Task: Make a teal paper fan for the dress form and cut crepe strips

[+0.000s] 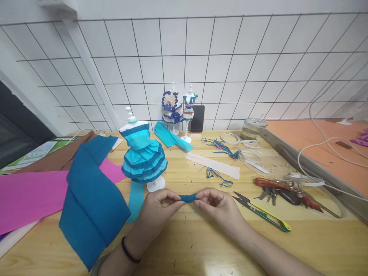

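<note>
Between my two hands a small strip of dark blue crepe paper [188, 198] is stretched just above the table. My left hand [159, 207] pinches its left end between thumb and fingers; my right hand [217, 205] pinches the right end. Just behind my left hand stands a white mini dress form wearing a tiered turquoise paper dress [143, 159] with dark blue edging. To the right of my right hand lie yellow-and-green thread snips [263, 214]. A large folded sheet of dark blue crepe paper [92, 199] lies by my left forearm.
Pink paper [31, 195] and brown paper [57, 155] spread at left. Two more decorated dress forms [172, 107] and a phone [197, 119] stand by the tiled wall. Blue paper scraps [218, 177], a pale strip [212, 165], keys [270, 194], a glass jar [253, 128] and cables lie at right.
</note>
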Tool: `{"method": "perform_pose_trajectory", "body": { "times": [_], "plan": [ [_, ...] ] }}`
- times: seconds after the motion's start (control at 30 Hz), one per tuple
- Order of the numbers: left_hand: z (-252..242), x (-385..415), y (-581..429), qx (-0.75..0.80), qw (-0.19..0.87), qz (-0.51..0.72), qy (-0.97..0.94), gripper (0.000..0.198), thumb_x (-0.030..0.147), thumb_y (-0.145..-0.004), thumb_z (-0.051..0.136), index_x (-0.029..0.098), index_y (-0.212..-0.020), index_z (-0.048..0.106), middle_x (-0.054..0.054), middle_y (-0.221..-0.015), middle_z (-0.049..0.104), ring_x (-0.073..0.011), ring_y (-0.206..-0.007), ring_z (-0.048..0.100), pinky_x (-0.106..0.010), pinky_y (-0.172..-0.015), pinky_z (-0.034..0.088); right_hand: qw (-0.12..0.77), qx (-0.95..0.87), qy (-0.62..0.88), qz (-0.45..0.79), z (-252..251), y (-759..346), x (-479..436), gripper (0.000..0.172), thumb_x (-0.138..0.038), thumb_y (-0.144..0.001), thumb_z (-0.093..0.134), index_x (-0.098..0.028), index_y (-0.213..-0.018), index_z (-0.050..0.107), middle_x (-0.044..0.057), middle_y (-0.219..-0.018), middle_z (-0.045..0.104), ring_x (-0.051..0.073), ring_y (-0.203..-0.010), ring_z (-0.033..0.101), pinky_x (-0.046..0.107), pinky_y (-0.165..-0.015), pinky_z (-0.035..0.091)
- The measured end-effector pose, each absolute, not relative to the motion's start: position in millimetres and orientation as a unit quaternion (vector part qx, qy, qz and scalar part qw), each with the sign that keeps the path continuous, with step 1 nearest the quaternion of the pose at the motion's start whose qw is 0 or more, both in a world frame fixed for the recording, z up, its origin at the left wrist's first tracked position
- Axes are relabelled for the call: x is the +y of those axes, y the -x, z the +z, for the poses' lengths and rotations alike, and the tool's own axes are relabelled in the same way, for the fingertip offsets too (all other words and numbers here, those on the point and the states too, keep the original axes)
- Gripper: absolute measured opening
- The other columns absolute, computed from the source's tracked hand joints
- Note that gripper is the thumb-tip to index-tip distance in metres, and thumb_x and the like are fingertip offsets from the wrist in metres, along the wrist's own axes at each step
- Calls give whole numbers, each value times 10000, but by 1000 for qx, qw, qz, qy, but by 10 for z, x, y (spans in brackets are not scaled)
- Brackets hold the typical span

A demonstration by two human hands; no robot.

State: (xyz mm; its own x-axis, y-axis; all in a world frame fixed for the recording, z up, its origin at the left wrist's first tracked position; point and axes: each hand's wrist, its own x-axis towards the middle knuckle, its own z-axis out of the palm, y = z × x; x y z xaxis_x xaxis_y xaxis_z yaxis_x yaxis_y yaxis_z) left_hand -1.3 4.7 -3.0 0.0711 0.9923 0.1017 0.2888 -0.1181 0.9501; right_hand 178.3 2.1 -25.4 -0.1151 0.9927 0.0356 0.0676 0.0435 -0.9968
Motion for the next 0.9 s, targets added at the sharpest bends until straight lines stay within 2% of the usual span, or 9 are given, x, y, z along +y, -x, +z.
{"method": "perform_pose_trajectory", "body": {
  "times": [0.23, 0.4, 0.57, 0.73, 0.9],
  "plan": [
    [-14, 49, 14, 527, 413, 423, -610, 98, 219, -607, 684, 162, -670, 636, -11, -632, 681, -138, -596, 618, -235, -560, 513, 459, -586, 463, 481, -241, -1793, 18, 233, -397, -708, 654, -167, -737, 632, -31, -551, 516, 92, -497, 444, 215, -457, 370],
    [-35, 54, 29, 504, 395, 402, -655, 104, 209, -653, 653, 165, -741, 687, -40, -711, 690, -156, -673, 624, -258, -614, 521, 459, -614, 448, 461, -231, -1788, 19, 194, -357, -717, 649, -181, -793, 680, 14, -687, 570, 109, -556, 480, 242, -503, 407],
    [-100, 65, 45, 493, 375, 410, -669, 128, 199, -669, 651, 176, -785, 701, -38, -733, 687, -159, -693, 629, -254, -610, 528, 458, -645, 447, 418, -247, -1795, 29, 181, -330, -738, 632, -190, -834, 695, 30, -705, 593, 137, -589, 539, 264, -518, 446],
    [-73, 65, 55, 496, 341, 398, -692, 122, 200, -672, 655, 173, -779, 707, -41, -718, 691, -159, -674, 632, -246, -593, 524, 439, -675, 444, 392, -243, -1815, 25, 155, -284, -775, 600, -187, -852, 692, 58, -761, 631, 166, -676, 590, 279, -581, 477],
    [12, 47, 60, 475, 293, 391, -732, 104, 164, -692, 632, 196, -761, 702, -31, -710, 699, -146, -650, 628, -240, -591, 517, 424, -715, 436, 345, -235, -1831, 30, 113, -246, -792, 588, -196, -827, 683, 48, -731, 630, 160, -661, 590, 273, -592, 474]
  ]
}}
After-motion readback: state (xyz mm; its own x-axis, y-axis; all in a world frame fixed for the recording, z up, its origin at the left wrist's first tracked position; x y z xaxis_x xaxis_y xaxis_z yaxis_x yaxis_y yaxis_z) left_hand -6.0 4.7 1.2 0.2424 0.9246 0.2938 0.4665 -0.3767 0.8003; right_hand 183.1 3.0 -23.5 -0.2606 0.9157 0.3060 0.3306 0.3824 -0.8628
